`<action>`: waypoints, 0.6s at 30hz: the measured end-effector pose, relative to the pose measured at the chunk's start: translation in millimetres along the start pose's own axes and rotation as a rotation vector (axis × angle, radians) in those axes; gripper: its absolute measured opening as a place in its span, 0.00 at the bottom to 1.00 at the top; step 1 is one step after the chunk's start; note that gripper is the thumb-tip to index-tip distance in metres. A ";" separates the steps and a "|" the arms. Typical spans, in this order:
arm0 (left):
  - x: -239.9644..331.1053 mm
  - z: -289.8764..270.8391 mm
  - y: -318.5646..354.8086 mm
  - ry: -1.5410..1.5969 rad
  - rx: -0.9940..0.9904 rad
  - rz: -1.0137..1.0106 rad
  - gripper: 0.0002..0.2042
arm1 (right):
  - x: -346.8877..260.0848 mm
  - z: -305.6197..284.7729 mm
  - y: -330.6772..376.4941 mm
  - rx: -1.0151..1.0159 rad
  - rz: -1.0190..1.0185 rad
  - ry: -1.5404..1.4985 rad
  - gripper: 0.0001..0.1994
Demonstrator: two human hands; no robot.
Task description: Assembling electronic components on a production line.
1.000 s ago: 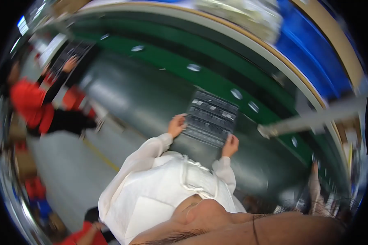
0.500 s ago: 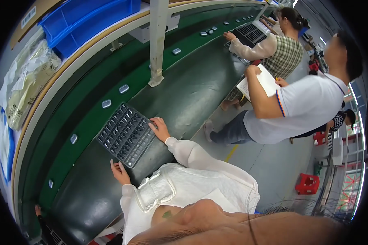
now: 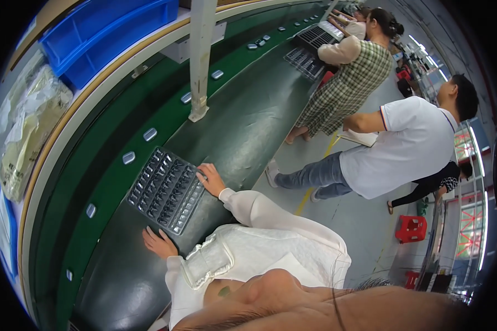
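Observation:
In front of me a clear plastic tray (image 3: 187, 206) with rows of compartments lies at an angle on the dark green mat. Dark, shiny shapes fill most rows; whether these are parts or moulded hollows I cannot tell. The row on its right side looks paler. My right hand (image 3: 211, 180) rests at the tray's right edge, fingers stretched out and touching its rim. Just outside the near left edge, my left hand (image 3: 159, 243) lies with fingers spread; whether a fingertip touches the tray is unclear. Neither hand holds anything.
Beyond the mat (image 3: 248, 118) runs a green belt with small grey cases (image 3: 128, 158). A white post (image 3: 200, 60) stands between. Blue bins (image 3: 110, 34) and bagged goods (image 3: 33, 129) sit on a shelf. A co-worker (image 3: 348, 74) and a person with a notebook (image 3: 364, 138) stand right.
My left hand has shifted slightly away from the tray and its fingers have spread. The cases have slid toward the lower left. The person has lowered the notebook; the co-worker's arm has drawn back.

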State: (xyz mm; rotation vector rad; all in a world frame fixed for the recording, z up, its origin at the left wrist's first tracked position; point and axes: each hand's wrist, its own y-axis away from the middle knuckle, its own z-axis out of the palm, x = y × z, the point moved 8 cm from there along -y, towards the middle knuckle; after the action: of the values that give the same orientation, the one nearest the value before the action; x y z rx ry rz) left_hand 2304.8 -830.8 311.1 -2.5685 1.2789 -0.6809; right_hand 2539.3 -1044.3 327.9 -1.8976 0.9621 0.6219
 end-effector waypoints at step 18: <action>6.8 -2.9 -3.7 -0.069 0.037 0.022 0.21 | -0.6 -0.3 -3.3 -0.048 0.039 -0.003 0.11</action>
State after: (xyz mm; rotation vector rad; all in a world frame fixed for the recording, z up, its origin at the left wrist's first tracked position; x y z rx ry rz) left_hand 2309.7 -833.9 317.1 -2.5217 1.2596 -0.6007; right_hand 2541.6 -1043.4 330.1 -1.9237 0.9930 0.6763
